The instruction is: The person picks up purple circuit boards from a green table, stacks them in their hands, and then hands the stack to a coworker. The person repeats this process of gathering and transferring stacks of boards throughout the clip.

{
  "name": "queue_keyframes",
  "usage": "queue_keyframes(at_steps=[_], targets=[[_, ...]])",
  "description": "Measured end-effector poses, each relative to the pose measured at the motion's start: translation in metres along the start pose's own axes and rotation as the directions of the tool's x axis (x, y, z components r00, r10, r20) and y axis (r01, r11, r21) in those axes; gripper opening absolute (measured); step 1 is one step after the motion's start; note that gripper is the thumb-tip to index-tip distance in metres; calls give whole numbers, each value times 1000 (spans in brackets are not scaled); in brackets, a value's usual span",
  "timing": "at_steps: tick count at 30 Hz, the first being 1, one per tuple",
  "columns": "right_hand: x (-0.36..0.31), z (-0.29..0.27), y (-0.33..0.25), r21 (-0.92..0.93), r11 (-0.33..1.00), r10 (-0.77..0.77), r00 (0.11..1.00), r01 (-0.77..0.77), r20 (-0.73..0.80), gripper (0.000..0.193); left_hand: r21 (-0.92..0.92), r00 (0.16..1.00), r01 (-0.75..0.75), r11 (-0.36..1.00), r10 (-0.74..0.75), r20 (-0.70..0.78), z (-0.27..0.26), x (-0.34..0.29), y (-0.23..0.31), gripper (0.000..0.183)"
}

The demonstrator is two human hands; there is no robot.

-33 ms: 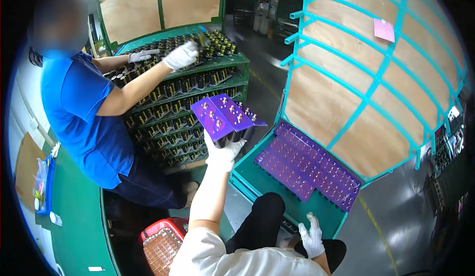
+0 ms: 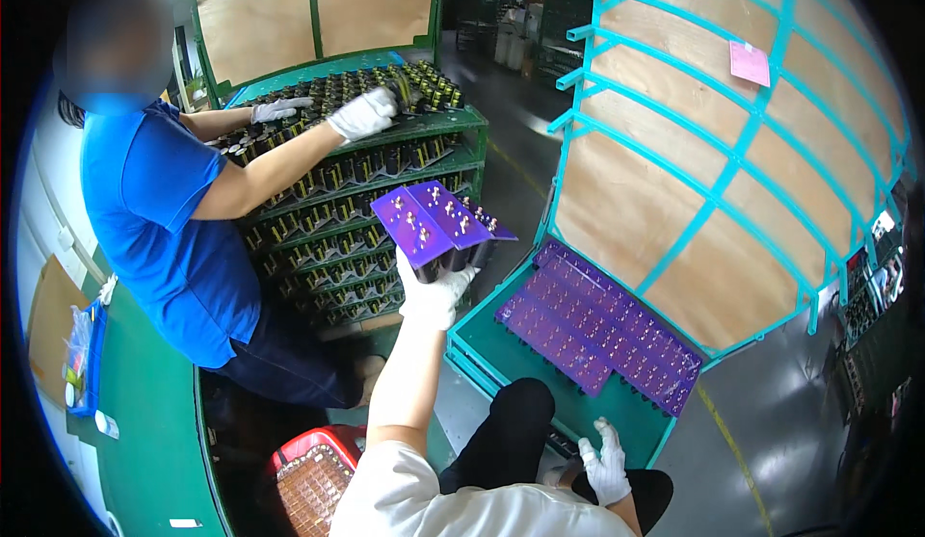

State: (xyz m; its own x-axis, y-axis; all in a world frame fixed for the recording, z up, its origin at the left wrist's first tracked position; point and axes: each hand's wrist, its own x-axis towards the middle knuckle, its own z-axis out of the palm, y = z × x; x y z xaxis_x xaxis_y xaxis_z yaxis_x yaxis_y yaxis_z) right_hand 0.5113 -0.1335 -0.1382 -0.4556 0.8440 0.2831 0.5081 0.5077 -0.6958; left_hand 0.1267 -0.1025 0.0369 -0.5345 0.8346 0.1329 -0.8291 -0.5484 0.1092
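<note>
My left hand [image 2: 432, 298], in a white glove, is raised in front of me. It grips a small group of purple-topped pieces [image 2: 431, 229] from below; metal studs stick up from their tops and dark cylinders hang underneath. The fingers are partly hidden by the cylinders. My right hand [image 2: 606, 467], gloved too, rests by my knee with its fingers apart and holds nothing. To the right, rows of similar purple-topped pieces [image 2: 597, 320] lie side by side on a teal tray [image 2: 540, 388].
A person in a blue shirt [image 2: 159, 219] works at left over a green rack [image 2: 472, 142] filled with black cylinders. A teal-framed wooden panel [image 2: 665, 142] rises behind the tray. Near my left side are a red stool [image 2: 337, 438] and a green bench [image 2: 145, 450].
The co-worker's gloved hand at the rack has shifted slightly to the right. My left hand and the purple-topped pieces have barely moved; my right hand stays by my knee.
</note>
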Motion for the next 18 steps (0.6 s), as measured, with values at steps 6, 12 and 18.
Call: queue_keyframes(at_steps=[6, 12, 18], targets=[[3, 5, -1, -44, 999, 4, 982, 4, 191, 50, -31, 990, -73, 997, 69, -121, 5, 40, 20, 51], [11, 7, 3, -102, 994, 74, 969, -51, 235, 47, -74, 990, -132, 988, 129, -49, -5, 67, 32, 47], [19, 10, -1, -93, 991, 120, 952, -97, 281, 51, -134, 986, -156, 979, 146, -83, -11, 88, 48, 53]])
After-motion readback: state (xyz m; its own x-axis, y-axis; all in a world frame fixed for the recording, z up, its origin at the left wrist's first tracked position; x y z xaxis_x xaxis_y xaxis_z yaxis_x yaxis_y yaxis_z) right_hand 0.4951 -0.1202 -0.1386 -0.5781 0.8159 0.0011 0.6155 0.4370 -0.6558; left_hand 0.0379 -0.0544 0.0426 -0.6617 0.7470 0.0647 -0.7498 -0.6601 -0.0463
